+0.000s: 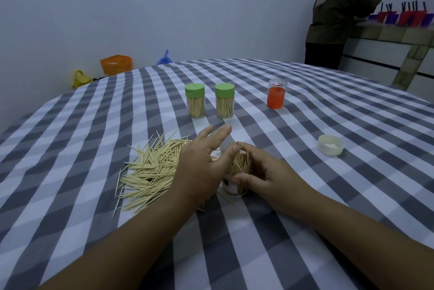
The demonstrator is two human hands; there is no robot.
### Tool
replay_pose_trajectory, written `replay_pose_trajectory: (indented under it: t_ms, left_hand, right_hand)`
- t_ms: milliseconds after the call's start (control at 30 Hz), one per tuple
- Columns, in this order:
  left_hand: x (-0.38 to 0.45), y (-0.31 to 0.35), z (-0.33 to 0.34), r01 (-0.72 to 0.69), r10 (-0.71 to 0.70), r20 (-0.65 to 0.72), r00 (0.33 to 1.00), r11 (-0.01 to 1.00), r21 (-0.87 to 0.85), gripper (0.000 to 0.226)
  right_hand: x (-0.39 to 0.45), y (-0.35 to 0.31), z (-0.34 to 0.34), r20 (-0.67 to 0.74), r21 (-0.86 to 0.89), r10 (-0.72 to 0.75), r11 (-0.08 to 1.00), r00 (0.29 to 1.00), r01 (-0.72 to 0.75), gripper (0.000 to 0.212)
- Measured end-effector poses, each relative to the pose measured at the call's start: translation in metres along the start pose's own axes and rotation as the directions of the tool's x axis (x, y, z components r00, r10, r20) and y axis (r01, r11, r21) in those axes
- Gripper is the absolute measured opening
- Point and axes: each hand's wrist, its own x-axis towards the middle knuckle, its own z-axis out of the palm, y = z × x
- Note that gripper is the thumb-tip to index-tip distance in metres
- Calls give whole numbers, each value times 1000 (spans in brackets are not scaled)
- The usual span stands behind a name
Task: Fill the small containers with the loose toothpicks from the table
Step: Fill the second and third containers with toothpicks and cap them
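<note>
between left hand (199, 165) and right hand (263, 172), toothpick-filled container (237, 172)

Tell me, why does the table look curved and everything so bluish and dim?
Head view: the wide-angle lens bows the checked tablecloth and its stripes; the light is dim, flat and bluish, with only soft shadows; the left hand is slightly blurred at its fingertips; the person at the counter looks soft.

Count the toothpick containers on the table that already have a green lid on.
2. One green-lidded container stands beyond the loose toothpicks; the other stands just right of it. Both hold toothpicks. None seems hidden.
</note>
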Motion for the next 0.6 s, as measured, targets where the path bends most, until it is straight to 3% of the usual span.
replay_pose_trajectory:
  t_ms: [100, 267, 433, 600]
  left_hand:
    - [0, -2, -1, 5, -5, 17, 1000, 1000, -5, 43]
    - [-2, -5, 3, -209, 205, 106, 973, 978, 24, 47]
    - [-4, -7, 6, -400, 397, 54, 916, 909, 115, 38]
    - [0, -14, 0, -427, 446, -63, 893, 883, 196, 37]
  right_hand:
    - [0, 0, 0, 1, 8, -14, 1000, 1000, 14, 60]
    - [-1, -4, -2, 5, -29, -9, 1000, 1000, 9, 45]
    - [-3, -7, -3, -8, -60, 15, 998, 1000, -15, 27]
    - [-1, -6, -2, 1, -44, -13, 999, 1000, 13, 53]
